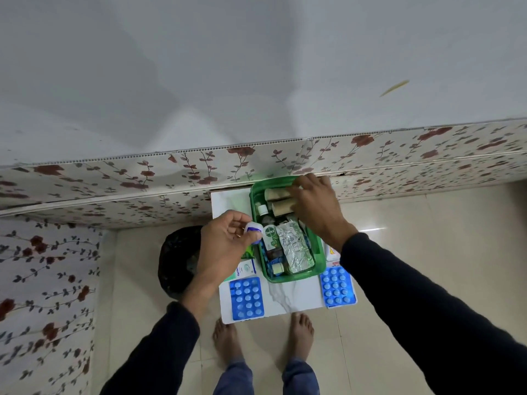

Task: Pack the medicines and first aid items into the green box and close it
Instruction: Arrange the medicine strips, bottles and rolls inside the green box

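Note:
The green box [295, 276] stands open on a small white table [288, 297]. Inside lie two beige bandage rolls [278, 208], a Dettol bottle [271, 238], a silver foil strip [295, 249] and small bottles. My left hand [225, 246] holds a small white and blue container [252, 228] at the box's left edge. My right hand [316, 206] reaches over the far end of the box, fingers on the bandage rolls. Two blue tablet strips lie on the table, one at the left [246, 299] and one at the right [338, 286].
A white medicine carton [245, 269] lies left of the box, and a white packet [332, 253] peeks out at its right. A black bin [176, 258] stands on the floor beside the table. A floral wall panel [171, 178] runs behind. My bare feet [228, 334] are at the table's front.

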